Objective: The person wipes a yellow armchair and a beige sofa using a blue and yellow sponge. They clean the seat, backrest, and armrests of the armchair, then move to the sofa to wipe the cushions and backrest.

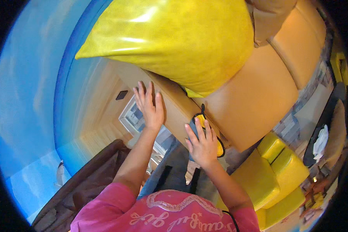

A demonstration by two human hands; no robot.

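My left hand (150,108) lies flat, fingers stretched, on the upper left edge of a tan sofa's armrest (173,106). My right hand (203,143) rests with fingers spread on a yellow and grey cloth (200,117) with black edging and a small loop. The palm and fingers cover most of the cloth, which lies over the near end of the armrest. Just beyond both hands a large shiny yellow cushion (174,38) leans on the sofa, one corner hanging down next to the armrest.
The tan sofa seat (255,96) stretches right, with a brown cushion (272,19) behind. A yellow armchair (270,170) stands at the lower right. To the left are a blue wall (27,96) and a dark brown piece of furniture (85,181). White cloth (321,141) lies far right.
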